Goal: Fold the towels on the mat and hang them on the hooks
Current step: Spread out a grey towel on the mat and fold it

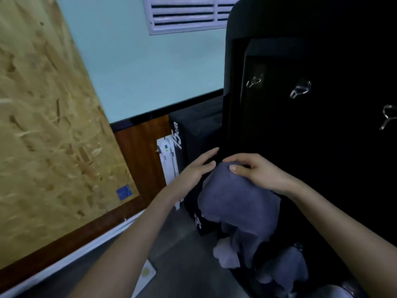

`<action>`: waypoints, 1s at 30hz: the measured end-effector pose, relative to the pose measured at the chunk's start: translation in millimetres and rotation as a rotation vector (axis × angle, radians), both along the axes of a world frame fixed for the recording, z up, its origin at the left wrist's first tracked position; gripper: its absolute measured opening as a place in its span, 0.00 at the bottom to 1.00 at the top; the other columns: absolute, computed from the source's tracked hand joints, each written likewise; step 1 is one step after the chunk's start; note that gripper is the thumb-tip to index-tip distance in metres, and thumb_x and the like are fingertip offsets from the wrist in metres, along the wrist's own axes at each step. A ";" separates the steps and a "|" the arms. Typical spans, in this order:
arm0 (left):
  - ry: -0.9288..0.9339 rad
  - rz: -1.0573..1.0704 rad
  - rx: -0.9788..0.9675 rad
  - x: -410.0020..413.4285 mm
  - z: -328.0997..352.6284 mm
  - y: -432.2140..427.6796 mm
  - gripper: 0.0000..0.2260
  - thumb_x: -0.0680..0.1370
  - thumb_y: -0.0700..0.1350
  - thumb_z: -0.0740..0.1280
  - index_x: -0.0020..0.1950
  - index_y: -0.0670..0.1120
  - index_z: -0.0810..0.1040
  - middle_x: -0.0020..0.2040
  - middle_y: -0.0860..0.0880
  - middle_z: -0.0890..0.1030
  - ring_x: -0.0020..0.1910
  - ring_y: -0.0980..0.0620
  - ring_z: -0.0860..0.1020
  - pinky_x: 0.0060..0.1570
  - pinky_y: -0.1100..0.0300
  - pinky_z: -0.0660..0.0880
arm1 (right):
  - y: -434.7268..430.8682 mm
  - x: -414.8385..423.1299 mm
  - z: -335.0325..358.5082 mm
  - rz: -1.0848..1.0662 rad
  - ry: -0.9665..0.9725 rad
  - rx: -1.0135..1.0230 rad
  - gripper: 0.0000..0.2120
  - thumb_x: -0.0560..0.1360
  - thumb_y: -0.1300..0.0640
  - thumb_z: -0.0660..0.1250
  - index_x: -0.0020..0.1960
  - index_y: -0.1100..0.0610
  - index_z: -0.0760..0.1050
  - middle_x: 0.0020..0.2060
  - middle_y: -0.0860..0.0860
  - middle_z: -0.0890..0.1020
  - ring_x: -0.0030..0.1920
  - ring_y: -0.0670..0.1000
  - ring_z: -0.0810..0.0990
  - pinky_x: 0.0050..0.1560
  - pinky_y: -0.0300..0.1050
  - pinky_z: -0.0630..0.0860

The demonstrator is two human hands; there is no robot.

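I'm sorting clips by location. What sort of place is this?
Probably an indoor workroom or makeshift setup: a chipboard panel leans against the wall, a wall vent sits above, and metal hooks line a black board.

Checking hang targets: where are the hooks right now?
Three metal hooks sit on the dark panel at upper right, above and right of the right hand holding the grey towel.

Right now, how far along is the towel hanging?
All three hooks on the black panel are bare, so nothing is hung yet. The right hand holds a grey towel up; the left hand is open beside it. More grey cloth waits below.
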State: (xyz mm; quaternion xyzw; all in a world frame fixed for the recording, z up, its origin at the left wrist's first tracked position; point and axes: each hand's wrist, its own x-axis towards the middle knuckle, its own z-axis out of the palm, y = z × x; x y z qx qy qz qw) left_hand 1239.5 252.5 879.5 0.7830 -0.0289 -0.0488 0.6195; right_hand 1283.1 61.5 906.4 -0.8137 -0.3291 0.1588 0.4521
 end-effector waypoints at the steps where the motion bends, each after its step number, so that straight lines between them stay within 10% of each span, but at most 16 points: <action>1: -0.004 -0.061 -0.075 16.9 5.0 -1.6 0.20 0.81 0.47 0.58 0.72 0.55 0.62 0.71 0.57 0.65 0.68 0.61 0.64 0.63 0.67 0.62 | 1.6 10.1 8.2 -0.002 0.018 0.026 0.10 0.79 0.57 0.61 0.58 0.49 0.77 0.53 0.49 0.81 0.55 0.45 0.79 0.58 0.39 0.74; 13: -0.273 0.114 -0.359 140.7 98.2 -3.5 0.05 0.77 0.39 0.65 0.52 0.44 0.72 0.40 0.47 0.77 0.32 0.60 0.78 0.34 0.68 0.74 | 17.3 95.3 99.4 -0.395 -0.224 0.224 0.05 0.76 0.61 0.66 0.50 0.55 0.74 0.39 0.51 0.81 0.41 0.48 0.78 0.44 0.46 0.74; 17: -0.312 0.028 -0.324 170.5 137.7 -3.9 0.02 0.78 0.39 0.64 0.46 0.43 0.72 0.37 0.49 0.77 0.30 0.62 0.77 0.32 0.70 0.72 | 15.4 107.9 133.4 -0.495 -0.390 0.211 0.09 0.77 0.63 0.62 0.51 0.51 0.75 0.42 0.46 0.80 0.44 0.43 0.78 0.45 0.34 0.74; 23: -0.306 0.084 -0.189 217.5 135.1 -21.7 0.06 0.76 0.39 0.67 0.41 0.44 0.71 0.34 0.49 0.75 0.29 0.65 0.75 0.32 0.73 0.70 | 12.3 114.3 142.4 -0.619 -0.516 -0.049 0.16 0.77 0.64 0.57 0.60 0.53 0.76 0.56 0.50 0.79 0.59 0.49 0.75 0.57 0.38 0.70; 30: -0.289 0.096 -0.130 234.1 113.5 -24.9 0.07 0.77 0.43 0.67 0.40 0.45 0.72 0.35 0.50 0.76 0.29 0.65 0.75 0.33 0.73 0.71 | 5.8 98.9 125.5 -0.648 -0.832 -0.091 0.13 0.75 0.61 0.63 0.59 0.55 0.78 0.54 0.52 0.82 0.55 0.54 0.78 0.55 0.52 0.75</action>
